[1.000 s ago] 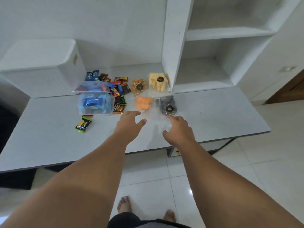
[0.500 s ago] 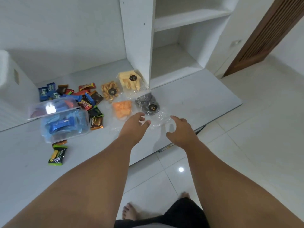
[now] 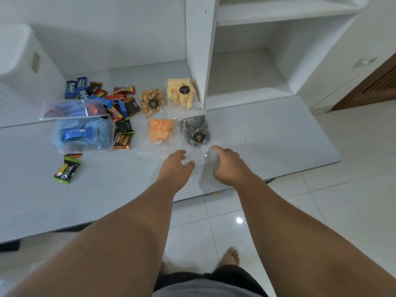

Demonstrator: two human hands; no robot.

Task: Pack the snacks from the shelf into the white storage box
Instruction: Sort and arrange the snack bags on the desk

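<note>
Four clear snack bags lie on the white ledge [image 3: 267, 136]: dark crisps [image 3: 196, 130], orange pieces [image 3: 160, 130], brown nuts [image 3: 151, 101] and yellow sticks [image 3: 182, 94]. Small wrapped candy bars [image 3: 120, 103] are scattered to their left. The white storage box [image 3: 19, 67] stands at the far left with its lid on. My left hand [image 3: 177, 166] and my right hand [image 3: 227, 166] sit at either side of the empty clear end of the dark crisps bag, fingers loosely bent and touching the plastic. Neither hand plainly grips it.
A clear plastic tub [image 3: 83, 133] with blue packets, its lid [image 3: 72, 109] leaning behind it, sits left of the bags. A green packet [image 3: 67, 170] lies near the ledge's front. White shelf compartments [image 3: 246, 71] open at the right. Tiled floor and my foot [image 3: 230, 256] are below.
The view has swung and closed in on the ledge. Both hands have moved forward onto the clear end of the dark crisps bag.
</note>
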